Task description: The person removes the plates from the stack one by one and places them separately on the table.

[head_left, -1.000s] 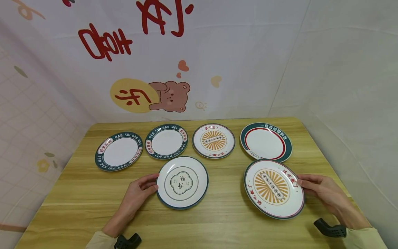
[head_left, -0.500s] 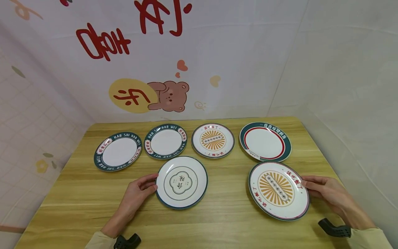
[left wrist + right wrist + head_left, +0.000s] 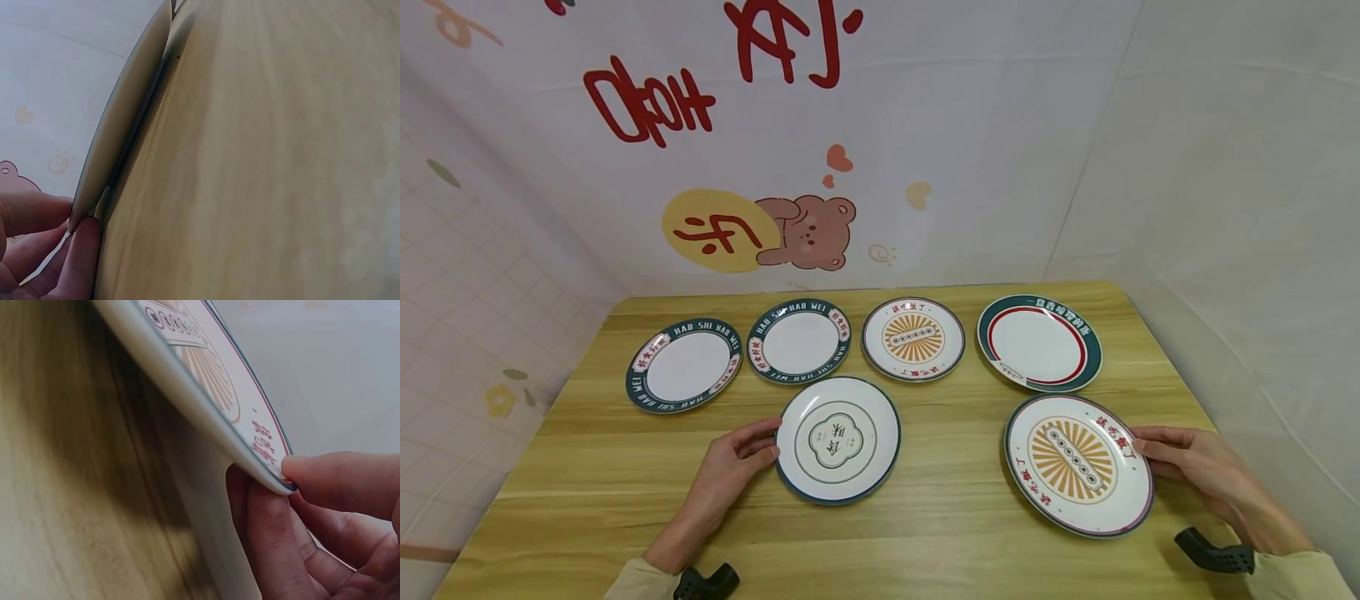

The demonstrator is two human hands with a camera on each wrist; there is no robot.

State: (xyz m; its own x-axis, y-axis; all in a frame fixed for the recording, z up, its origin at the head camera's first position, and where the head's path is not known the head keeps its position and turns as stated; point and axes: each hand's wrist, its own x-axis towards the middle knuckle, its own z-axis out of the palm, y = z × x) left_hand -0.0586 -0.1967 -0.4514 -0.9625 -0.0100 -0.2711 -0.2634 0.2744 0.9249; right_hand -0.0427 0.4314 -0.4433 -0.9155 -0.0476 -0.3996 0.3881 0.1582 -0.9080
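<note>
My left hand (image 3: 733,468) pinches the left rim of a white plate (image 3: 838,440) with a dark blue edge and a flower-shaped emblem. In the left wrist view, thumb and fingers grip that plate's rim (image 3: 119,125) close over the wood. On the right side, my right hand (image 3: 1206,475) pinches the right rim of a larger white plate (image 3: 1078,467) with an orange sunburst and red characters. Fingers are under this plate (image 3: 194,406) and the thumb on top in the right wrist view; it is tilted, with a shadow on the table beneath.
Behind stand in a row a green-rimmed plate (image 3: 685,367), a smaller green-rimmed plate (image 3: 799,342), a sunburst plate (image 3: 913,340) and a green plate with a red ring (image 3: 1040,343). The wooden table (image 3: 940,542) meets a printed cloth wall (image 3: 985,167) at the back.
My right hand has moved to the right and slightly towards me with the sunburst plate, which no longer overlaps the red-ringed plate's rim. The left hand and its plate have stayed put.
</note>
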